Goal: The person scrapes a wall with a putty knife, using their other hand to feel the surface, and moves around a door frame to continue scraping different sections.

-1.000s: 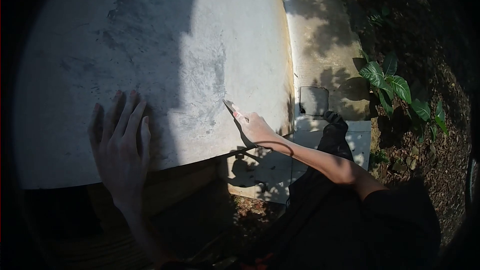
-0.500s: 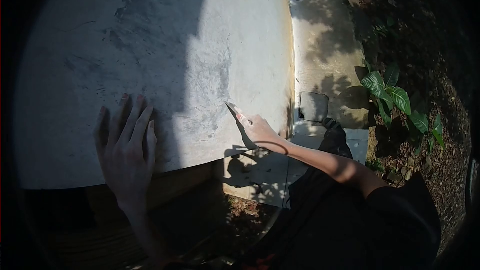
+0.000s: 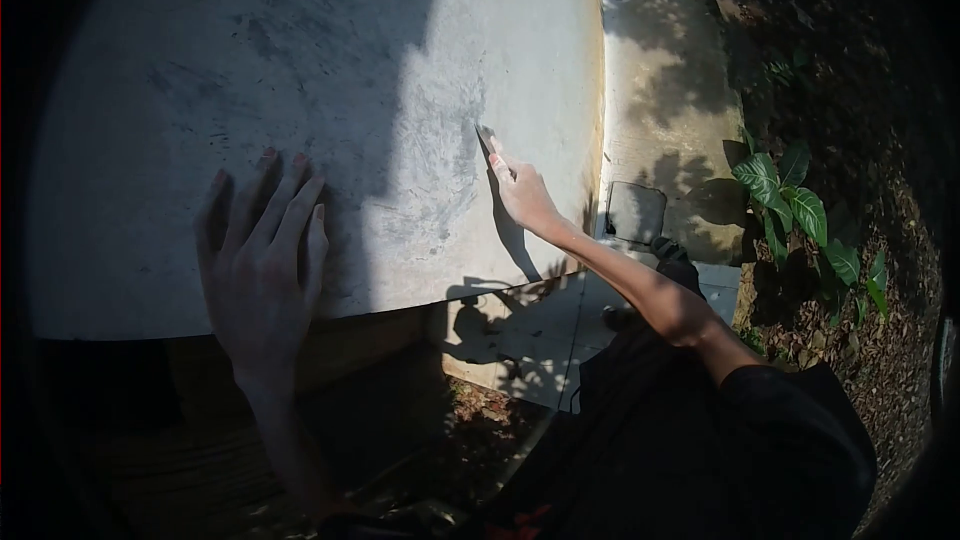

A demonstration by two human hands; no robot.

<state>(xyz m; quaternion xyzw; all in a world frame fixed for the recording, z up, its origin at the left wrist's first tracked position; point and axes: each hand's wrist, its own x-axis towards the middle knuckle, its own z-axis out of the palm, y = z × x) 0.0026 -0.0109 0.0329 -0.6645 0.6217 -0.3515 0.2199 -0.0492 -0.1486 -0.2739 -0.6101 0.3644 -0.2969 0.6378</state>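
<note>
A broad white surface (image 3: 520, 50) fills the upper left, streaked and scuffed with grey marks. My left hand (image 3: 262, 265) lies flat on its shaded part near the lower edge, fingers stretched and spread, holding nothing. In the sunlit part, my right hand (image 3: 522, 195) is closed around a scraper (image 3: 485, 138) with a thin, flat blade. The blade's tip meets the surface at the edge of a grey scuffed patch (image 3: 440, 140). Most of the scraper's handle is hidden in my fingers.
A concrete walkway (image 3: 655, 90) with a square cover (image 3: 636, 212) runs along the right side. Beyond it are a leafy plant (image 3: 790, 195) and ground strewn with dry leaves (image 3: 900, 370). A dark shoe (image 3: 673, 250) stands on the paving. Below the surface's edge lies a dark recess (image 3: 370, 390).
My right hand has moved the scraper upward along the surface, its arm stretching farther. My left hand stays flat on the surface. The view has shifted slightly.
</note>
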